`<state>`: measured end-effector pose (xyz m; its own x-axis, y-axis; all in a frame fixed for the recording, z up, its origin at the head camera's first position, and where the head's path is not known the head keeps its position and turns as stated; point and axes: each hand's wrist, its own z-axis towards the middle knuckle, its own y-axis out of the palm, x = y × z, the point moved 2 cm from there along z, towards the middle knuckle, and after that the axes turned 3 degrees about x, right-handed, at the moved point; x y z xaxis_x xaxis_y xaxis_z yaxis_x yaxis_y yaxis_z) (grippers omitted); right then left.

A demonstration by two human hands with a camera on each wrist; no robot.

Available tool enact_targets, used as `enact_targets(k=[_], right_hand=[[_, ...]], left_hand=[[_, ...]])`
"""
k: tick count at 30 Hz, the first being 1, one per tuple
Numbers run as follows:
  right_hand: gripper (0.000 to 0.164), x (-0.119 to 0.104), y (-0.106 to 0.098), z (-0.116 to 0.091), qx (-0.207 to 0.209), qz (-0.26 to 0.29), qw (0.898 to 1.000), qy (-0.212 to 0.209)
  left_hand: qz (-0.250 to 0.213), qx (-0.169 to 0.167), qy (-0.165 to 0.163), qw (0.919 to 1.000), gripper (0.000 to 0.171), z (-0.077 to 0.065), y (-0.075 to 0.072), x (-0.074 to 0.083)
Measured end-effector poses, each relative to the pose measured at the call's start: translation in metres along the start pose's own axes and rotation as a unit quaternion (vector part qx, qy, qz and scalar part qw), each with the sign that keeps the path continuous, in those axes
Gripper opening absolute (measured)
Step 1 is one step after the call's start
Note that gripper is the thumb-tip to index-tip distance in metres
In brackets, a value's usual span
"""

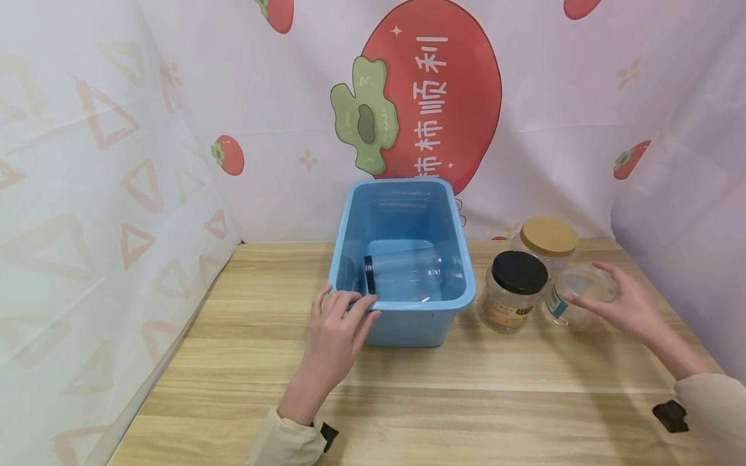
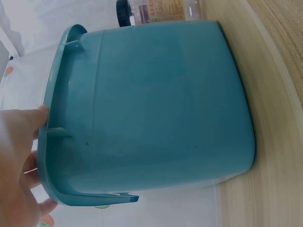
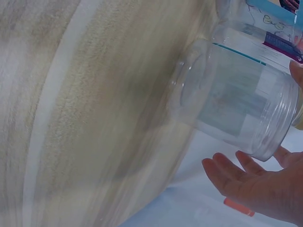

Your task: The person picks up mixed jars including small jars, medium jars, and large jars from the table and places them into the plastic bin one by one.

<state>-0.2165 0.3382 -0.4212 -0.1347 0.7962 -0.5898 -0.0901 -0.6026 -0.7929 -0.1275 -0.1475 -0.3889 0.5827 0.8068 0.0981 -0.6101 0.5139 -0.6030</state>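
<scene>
Has both hands well apart above a wooden desk [image 1: 262, 336]. With the left hand [image 1: 333, 327], grips the near rim of a blue bin [image 1: 410, 329], bending fingers over the edge. With the right hand [image 1: 626, 303], spreads thumb and fingers around a clear jar [image 1: 574, 316] bearing a blue label, upright on the desk at the bin's right; cannot tell from these views whether pressing on it. Inside the bin, shows a black-lidded clear jar [image 1: 405, 273] lying on its side, with its lid toward the left. Just right of the bin, shows a squat jar [image 1: 504, 312] with a black lid and printed label, standing upright. Behind, shows a tan-lidded jar [image 1: 549, 237], partly hidden. Beyond the desk, shows a pale cloth [image 1: 280, 194] printed with red fruit.
</scene>
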Motion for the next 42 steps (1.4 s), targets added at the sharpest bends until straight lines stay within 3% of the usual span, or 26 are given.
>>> enact_targets(k=[8,21,42], right_hand=[[0.101,0.005,0.005,-0.001,0.002,0.019,1.000,0.011],[0.105,0.010,0.013,-0.004,-0.011,0.117,0.993,0.028],[0.102,0.008,0.007,-0.002,-0.025,0.112,0.993,0.026]], left_hand=[[-0.001,0.001,0.000,1.0000,0.023,0.000,0.000,0.000],[0.000,-0.003,-0.002,1.0000,0.025,0.000,-0.001,0.000],[-0.001,-0.001,0.001,1.0000,0.023,0.000,-0.001,0.000]])
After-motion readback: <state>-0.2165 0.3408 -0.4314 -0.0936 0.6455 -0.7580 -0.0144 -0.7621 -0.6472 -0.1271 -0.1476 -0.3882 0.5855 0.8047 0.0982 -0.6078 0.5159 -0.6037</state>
